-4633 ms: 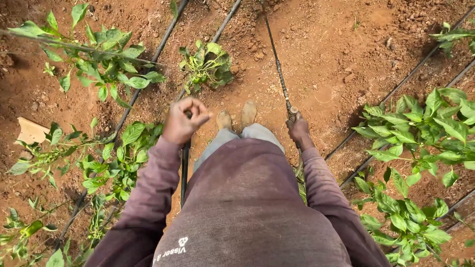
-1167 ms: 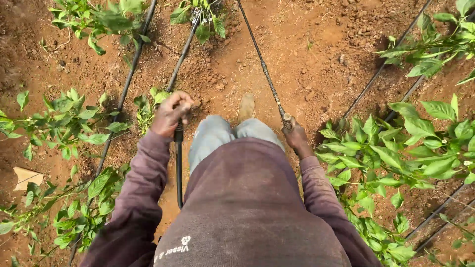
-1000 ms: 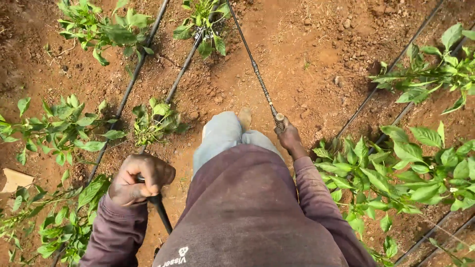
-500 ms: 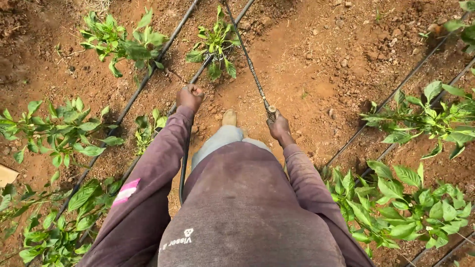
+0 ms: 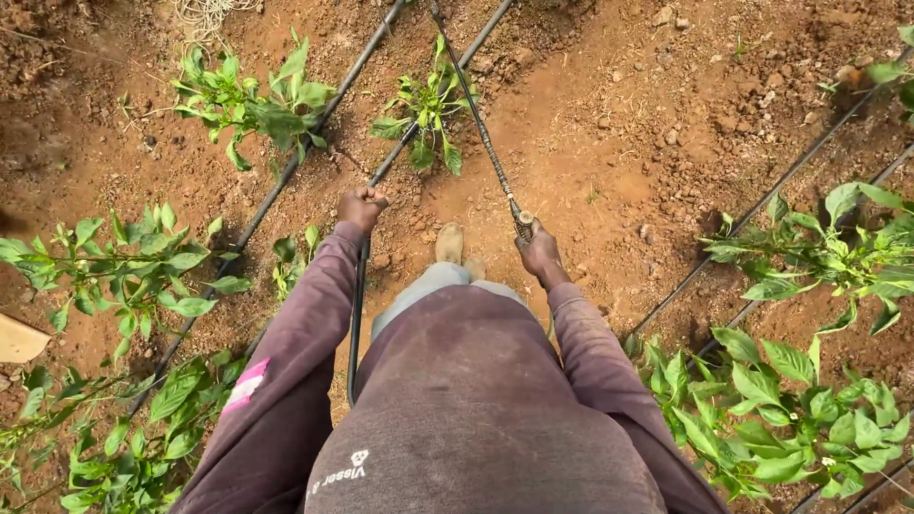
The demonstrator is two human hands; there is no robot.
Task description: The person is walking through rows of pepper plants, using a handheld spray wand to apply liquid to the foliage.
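Note:
I look down at my purple sweater and a boot (image 5: pixel 448 244) on red soil. My left hand (image 5: pixel 361 207) is stretched forward, closed around the top of a black hose (image 5: pixel 354 324) that hangs down beside my body. My right hand (image 5: pixel 539 253) grips the handle of a thin spray lance (image 5: pixel 481 138), which slants up and away toward a small green plant (image 5: pixel 427 105) ahead. The lance tip lies beyond the top of the view.
Black drip lines (image 5: pixel 286 176) run diagonally over the soil on the left, and more drip lines (image 5: pixel 762 190) on the right. Leafy green plants stand on the left (image 5: pixel 124 276), upper left (image 5: pixel 252 95) and right (image 5: pixel 809 381). A pale flat scrap (image 5: pixel 19 338) lies at the left edge.
My left hand pulled back toward my hip with the hose, then reached forward again. The ground has slid downward in view, and the small plant ahead is closer.

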